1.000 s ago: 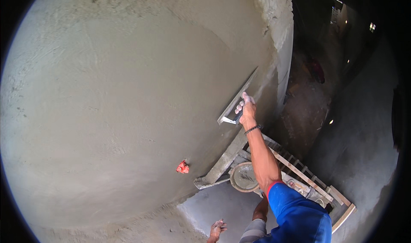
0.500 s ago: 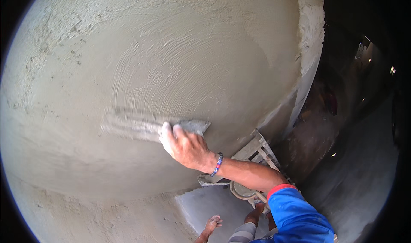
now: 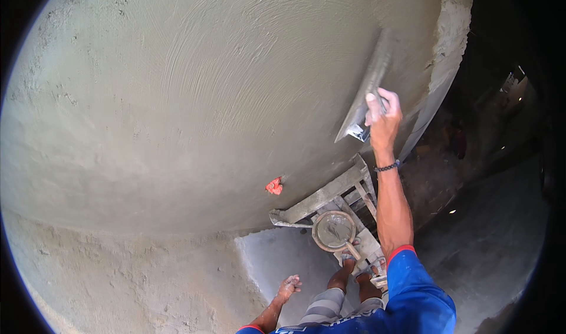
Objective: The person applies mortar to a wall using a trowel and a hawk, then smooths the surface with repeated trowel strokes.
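My right hand [image 3: 384, 121] is closed around the grip of a plastering trowel [image 3: 361, 92]. The trowel's long blade lies at a steep slant against the wet grey plaster wall [image 3: 236, 122], close to the wall's right edge. Curved ridges mark the plaster left of the blade. Down by my legs, my left hand [image 3: 289, 287] hangs with loosely bent fingers and nothing visible in it. A round pan [image 3: 316, 235] with a handle holds wet grey mortar [image 3: 336, 228] and rests near my feet.
I stand on a rough wooden platform [image 3: 330, 189] against the wall. A small crumpled orange-red piece [image 3: 274, 185] shows at the lower wall. The wall's rough pale edge [image 3: 451, 30] runs down the right, with a dark space beyond it. Bare-looking rougher wall [image 3: 135, 269] lies lower left.
My right hand has carried the trowel up and to the right, turning it from nearly level to steep. The pan and the orange-red piece now show clearly.
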Motion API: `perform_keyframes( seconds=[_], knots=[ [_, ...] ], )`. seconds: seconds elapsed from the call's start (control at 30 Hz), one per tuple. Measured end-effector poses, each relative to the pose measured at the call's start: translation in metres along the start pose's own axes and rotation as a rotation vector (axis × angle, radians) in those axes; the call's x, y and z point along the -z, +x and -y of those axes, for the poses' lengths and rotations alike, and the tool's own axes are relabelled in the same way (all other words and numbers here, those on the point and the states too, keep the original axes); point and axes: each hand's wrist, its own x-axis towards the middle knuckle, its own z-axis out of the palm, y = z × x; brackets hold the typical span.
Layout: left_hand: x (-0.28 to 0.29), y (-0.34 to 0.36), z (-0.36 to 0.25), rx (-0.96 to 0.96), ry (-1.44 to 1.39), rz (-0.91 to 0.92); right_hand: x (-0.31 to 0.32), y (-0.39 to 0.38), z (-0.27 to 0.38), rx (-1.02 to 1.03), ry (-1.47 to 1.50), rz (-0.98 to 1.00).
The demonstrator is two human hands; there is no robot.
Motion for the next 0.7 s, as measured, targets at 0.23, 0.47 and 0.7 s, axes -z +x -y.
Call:
perform_keyframes(
  seconds=[0.23, 0.47, 0.7],
  knots=[
    [0.028, -0.012, 0.032, 0.109, 0.003, -0.066, -0.125, -0.162, -0.008, 0.433, -0.242, 0.394],
    [-0.009, 0.008, -0.006, -0.002, 0.03, -0.031, -0.085, -0.245, -0.072, 0.516, -0.494, 0.972],
    [-0.098, 0.0, -0.064, -0.212, 0.02, 0.221, 0.096, -0.22, -0.034, -0.8, 0.446, 0.448]
  ],
)
